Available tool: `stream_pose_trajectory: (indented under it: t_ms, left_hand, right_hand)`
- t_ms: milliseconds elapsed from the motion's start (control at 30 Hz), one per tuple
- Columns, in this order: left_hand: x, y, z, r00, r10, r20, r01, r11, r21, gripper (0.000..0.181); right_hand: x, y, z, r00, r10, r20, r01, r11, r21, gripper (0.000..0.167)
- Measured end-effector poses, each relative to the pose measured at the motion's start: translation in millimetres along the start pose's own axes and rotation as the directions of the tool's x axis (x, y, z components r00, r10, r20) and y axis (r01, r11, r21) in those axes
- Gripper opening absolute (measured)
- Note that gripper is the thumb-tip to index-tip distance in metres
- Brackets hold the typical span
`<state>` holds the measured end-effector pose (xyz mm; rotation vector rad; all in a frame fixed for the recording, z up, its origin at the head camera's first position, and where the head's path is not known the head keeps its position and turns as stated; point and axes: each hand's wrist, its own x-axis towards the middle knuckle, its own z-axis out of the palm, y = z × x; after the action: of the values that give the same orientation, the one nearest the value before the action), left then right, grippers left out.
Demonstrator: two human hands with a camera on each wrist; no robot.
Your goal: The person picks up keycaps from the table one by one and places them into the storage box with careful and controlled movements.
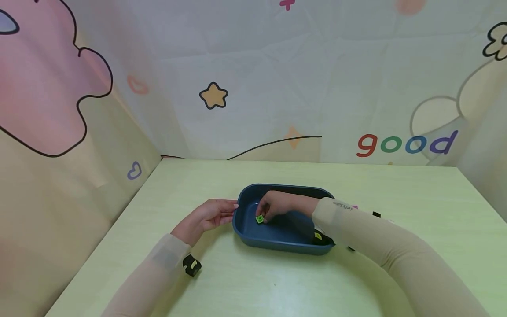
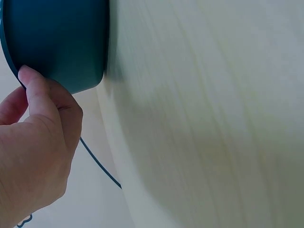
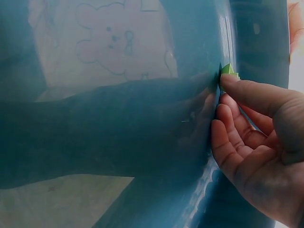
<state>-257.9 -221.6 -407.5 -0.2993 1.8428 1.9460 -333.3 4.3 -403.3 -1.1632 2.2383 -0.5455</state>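
Note:
A dark blue rectangular basin (image 1: 277,247) with rounded corners stands on the table. At its left end my left hand (image 1: 211,215) holds the rim; the left wrist view shows the fingertips (image 2: 29,76) against the basin's outer wall. My right hand (image 1: 277,204) reaches down inside the basin, over its left half. Between thumb and fingers it pinches a small green block (image 1: 259,219), low and close to the basin floor. In the right wrist view this block (image 3: 229,71) is partly hidden by the thumb, and the other fingers are loosely curled.
Just beyond the right sleeve (image 1: 356,224), a small pink piece (image 1: 354,207) and a small black piece (image 1: 376,215) show on the pale table (image 1: 253,290), partly covered. A printed cloth (image 1: 253,88) hangs along the table's back and sides.

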Motion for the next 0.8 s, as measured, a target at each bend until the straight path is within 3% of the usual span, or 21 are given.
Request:
stream_pose_trajectory:
  t_ms: [500, 800]
  left_hand:
    - [1.7, -1.2, -1.3, 1.0, 0.002, 0.011, -0.002, 1.0, -0.009, 0.045]
    - [1.2, 0.7, -1.0, 1.0, -0.009, 0.002, 0.009, 1.0, -0.006, 0.045]
  right_hand:
    - [-3.6, -3.2, -4.1, 0.999, 0.035, 0.016, -0.035, 0.999, 0.019, 0.031]
    - [-8.8, -7.7, -16.1, 0.999, 0.013, -0.039, -0.014, 1.0, -0.017, 0.03]
